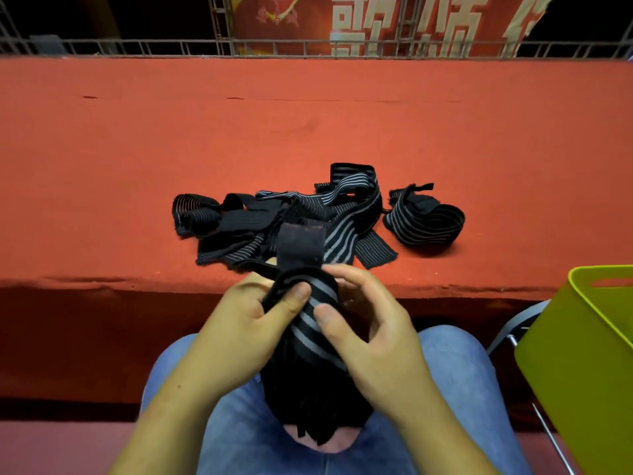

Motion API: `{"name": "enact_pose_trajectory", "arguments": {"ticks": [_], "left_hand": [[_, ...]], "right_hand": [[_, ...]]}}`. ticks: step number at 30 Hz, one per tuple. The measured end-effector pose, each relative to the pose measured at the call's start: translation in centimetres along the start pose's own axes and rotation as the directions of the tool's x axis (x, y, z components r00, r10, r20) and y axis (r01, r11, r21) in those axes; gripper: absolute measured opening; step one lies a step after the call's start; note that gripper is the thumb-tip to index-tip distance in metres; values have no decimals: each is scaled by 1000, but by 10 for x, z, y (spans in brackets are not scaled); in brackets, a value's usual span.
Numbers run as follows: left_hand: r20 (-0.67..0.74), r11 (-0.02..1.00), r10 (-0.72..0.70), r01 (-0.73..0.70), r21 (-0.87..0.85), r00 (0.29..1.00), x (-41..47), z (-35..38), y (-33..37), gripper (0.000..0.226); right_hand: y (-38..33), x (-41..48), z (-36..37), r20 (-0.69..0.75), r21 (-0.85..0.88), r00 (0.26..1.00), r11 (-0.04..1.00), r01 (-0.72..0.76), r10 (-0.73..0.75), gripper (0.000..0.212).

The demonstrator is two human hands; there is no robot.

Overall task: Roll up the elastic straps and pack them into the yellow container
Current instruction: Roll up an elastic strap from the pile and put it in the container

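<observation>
Both hands hold one black elastic strap (310,334) with grey stripes above my lap. My left hand (239,323) pinches its upper part between thumb and fingers. My right hand (373,334) pinches the strap from the right, thumb on the striped face. The strap's end stands up behind my fingers and its long tail hangs down between my knees. A pile of loose black straps (291,217) lies on the red surface just beyond my hands, and a loosely coiled strap (424,217) lies to its right. The yellow container (579,358) stands at the lower right, its inside mostly out of view.
The red carpeted platform (137,166) stretches wide, its front edge just beyond my hands. A metal railing (308,49) and a red banner (376,22) stand at the back. The container rests on a metal-framed chair (513,334) to my right.
</observation>
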State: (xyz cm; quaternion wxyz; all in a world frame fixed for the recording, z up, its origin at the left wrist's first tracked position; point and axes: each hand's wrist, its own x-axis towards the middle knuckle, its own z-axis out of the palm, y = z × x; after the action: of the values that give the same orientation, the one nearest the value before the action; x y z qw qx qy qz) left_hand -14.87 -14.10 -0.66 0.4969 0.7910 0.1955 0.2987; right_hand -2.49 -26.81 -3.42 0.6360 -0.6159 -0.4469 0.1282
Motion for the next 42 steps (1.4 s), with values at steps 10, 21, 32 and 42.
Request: {"name": "enact_pose_trajectory", "arguments": {"ticks": [10, 21, 32, 42], "left_hand": [[-41, 999, 44, -42, 29, 998, 1, 6, -10, 14], [-40, 982, -26, 18, -190, 999, -1, 18, -10, 30], [-1, 995, 31, -31, -93, 1000, 1, 19, -9, 20], [32, 997, 56, -57, 45, 998, 2, 20, -13, 24]], "right_hand": [[12, -3, -4, -8, 130, 974, 966, -223, 226, 10], [16, -4, 5, -16, 343, 944, 889, -304, 329, 15], [14, -2, 4, -126, 225, 974, 962, -155, 186, 16], [22, -2, 4, -263, 138, 940, 972, -188, 219, 13]]}}
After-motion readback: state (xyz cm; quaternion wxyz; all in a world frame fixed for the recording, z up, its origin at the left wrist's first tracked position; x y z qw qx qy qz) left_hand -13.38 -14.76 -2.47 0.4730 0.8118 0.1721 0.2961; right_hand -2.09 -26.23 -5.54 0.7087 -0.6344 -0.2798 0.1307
